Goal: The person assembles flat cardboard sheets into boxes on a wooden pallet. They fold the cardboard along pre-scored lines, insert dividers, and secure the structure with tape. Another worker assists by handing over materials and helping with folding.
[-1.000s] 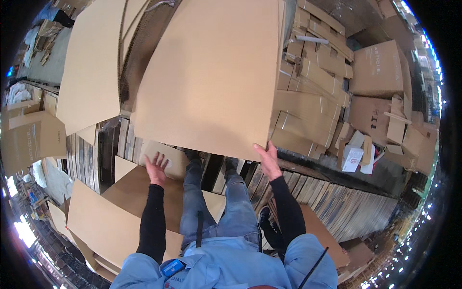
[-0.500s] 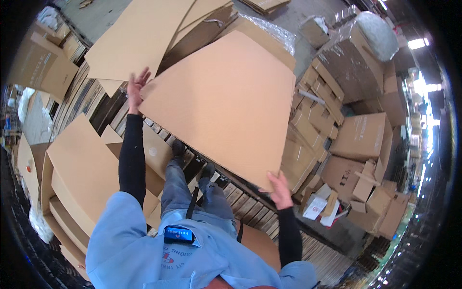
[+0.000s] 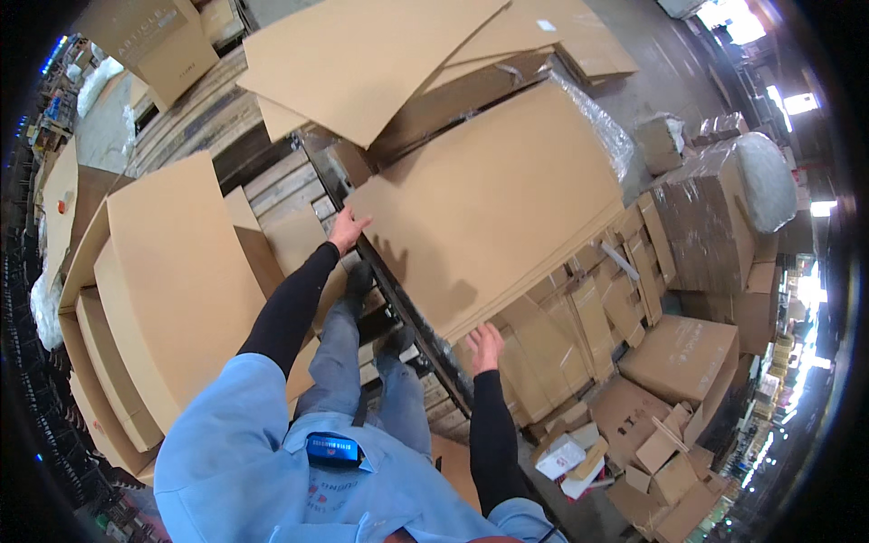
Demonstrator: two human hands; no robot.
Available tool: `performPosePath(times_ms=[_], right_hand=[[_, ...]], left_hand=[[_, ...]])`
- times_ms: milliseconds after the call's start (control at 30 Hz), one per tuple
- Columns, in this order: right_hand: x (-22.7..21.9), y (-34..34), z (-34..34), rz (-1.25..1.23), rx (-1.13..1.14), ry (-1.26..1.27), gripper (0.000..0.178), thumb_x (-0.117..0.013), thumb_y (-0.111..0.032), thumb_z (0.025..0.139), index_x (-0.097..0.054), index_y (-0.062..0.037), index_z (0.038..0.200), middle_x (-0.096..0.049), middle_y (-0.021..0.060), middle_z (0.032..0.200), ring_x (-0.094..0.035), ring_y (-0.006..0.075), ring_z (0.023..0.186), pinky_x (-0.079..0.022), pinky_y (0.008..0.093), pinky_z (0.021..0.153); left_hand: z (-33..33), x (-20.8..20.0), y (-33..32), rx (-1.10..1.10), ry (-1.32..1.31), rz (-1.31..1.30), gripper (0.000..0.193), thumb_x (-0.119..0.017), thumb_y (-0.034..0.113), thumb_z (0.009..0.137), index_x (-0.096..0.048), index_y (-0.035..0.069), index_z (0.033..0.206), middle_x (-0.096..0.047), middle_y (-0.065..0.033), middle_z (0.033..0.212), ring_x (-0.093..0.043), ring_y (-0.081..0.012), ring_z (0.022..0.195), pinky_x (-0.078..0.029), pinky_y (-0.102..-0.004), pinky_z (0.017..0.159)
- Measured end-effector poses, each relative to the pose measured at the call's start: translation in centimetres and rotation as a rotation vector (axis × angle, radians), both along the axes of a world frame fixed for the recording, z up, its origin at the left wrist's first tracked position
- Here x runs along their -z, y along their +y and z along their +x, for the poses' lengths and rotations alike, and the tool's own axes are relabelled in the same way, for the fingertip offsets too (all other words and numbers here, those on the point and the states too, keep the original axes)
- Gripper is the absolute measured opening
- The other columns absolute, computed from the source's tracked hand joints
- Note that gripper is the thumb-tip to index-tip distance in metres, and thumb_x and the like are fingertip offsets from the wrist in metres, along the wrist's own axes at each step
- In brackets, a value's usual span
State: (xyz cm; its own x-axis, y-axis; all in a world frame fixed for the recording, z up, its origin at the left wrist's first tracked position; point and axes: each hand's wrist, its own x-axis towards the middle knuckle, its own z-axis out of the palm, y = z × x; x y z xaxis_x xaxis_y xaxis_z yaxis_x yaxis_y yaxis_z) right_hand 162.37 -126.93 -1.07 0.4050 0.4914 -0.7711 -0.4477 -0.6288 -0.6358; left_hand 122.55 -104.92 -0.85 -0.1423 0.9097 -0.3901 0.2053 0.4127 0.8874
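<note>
A large flat brown cardboard sheet (image 3: 507,181) lies on top of a stack of similar sheets in front of me. My left hand (image 3: 346,230), thumb held apart from the fingers, is at the sheet's near left edge with nothing in its grasp. At the near right corner is my right hand (image 3: 485,346), its fingers apart and pointing toward the edge. Whether either hand touches the cardboard I cannot tell. Hand-shaped shadows fall across the sheet. Beyond its far left side, another big flat sheet (image 3: 362,59) leans over more cardboard.
An upright open carton (image 3: 181,281) stands close on my left. Wooden pallets (image 3: 195,127) lie at the far left. To the right are flattened cartons (image 3: 543,353), a closed box (image 3: 683,357) and a plastic-wrapped stack (image 3: 711,222). A dark metal rail (image 3: 407,312) runs between my feet and the stack.
The cardboard sheet has gone from being held up between both hands to lying on the stack. Both hands have let go and come closer together. The view has swung left.
</note>
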Motion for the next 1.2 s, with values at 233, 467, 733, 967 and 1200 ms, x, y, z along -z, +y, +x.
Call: performPosePath(times_ms=[233,467,733,967,1200], right_hand=[[2.2,0.8,-2.4,-0.384,-0.219,-0.081,0.076,-0.072,-0.029,0.083,-0.034,0.0006,0.142,-0.047,0.0178,0.136,-0.05,0.0341,0.121,-0.047,0.0545,0.089],[9.9,-0.3,-6.4,-0.42,-0.138,-0.127,0.084,-0.075,-0.028,0.08,-0.03,-0.0025,0.145,-0.044,0.0177,0.14,-0.045,0.032,0.125,-0.039,0.054,0.099],[12.2,-0.3,-7.3,-0.242,-0.07,-0.238,0.045,-0.074,-0.017,0.079,-0.058,-0.0011,0.117,-0.065,0.0063,0.107,-0.06,0.0183,0.099,-0.048,0.0337,0.084],[9.6,-1.0,-5.7,0.001,-0.012,-0.191,0.035,-0.078,-0.014,0.074,-0.065,-0.0012,0.104,-0.068,0.006,0.098,-0.064,0.0158,0.089,-0.053,0.0324,0.077],[5.9,-2.1,-9.4,-0.02,-0.242,-0.759,0.042,-0.07,-0.027,0.07,-0.063,-0.0024,0.103,-0.066,0.0235,0.096,-0.065,0.0379,0.091,-0.053,0.0456,0.081]], left_hand=[[-4.0,6.0,-0.6,-0.026,0.3,-0.139,0.067,-0.07,0.032,0.079,-0.049,-0.006,0.13,-0.056,-0.0261,0.127,-0.054,-0.0365,0.119,-0.042,-0.0412,0.101],[-6.5,10.3,3.3,0.231,0.597,-0.012,0.063,-0.073,0.038,0.077,-0.052,-0.007,0.117,-0.056,-0.0296,0.12,-0.052,-0.0428,0.116,-0.043,-0.0453,0.098],[-5.0,13.1,7.7,0.367,0.298,-0.057,0.045,-0.072,0.02,0.081,-0.055,-0.003,0.116,-0.067,-0.0155,0.107,-0.066,-0.0235,0.096,-0.051,-0.0345,0.086],[-6.0,14.9,7.6,0.503,0.157,-0.21,0.038,-0.066,0.019,0.089,-0.055,0.002,0.121,-0.064,-0.0106,0.113,-0.06,-0.0205,0.103,-0.047,-0.0351,0.088],[-4.9,14.7,5.7,0.262,0.399,-0.002,0.056,-0.069,0.025,0.087,-0.047,-0.011,0.122,-0.057,-0.0222,0.125,-0.056,-0.0279,0.109,-0.045,-0.0425,0.095]])
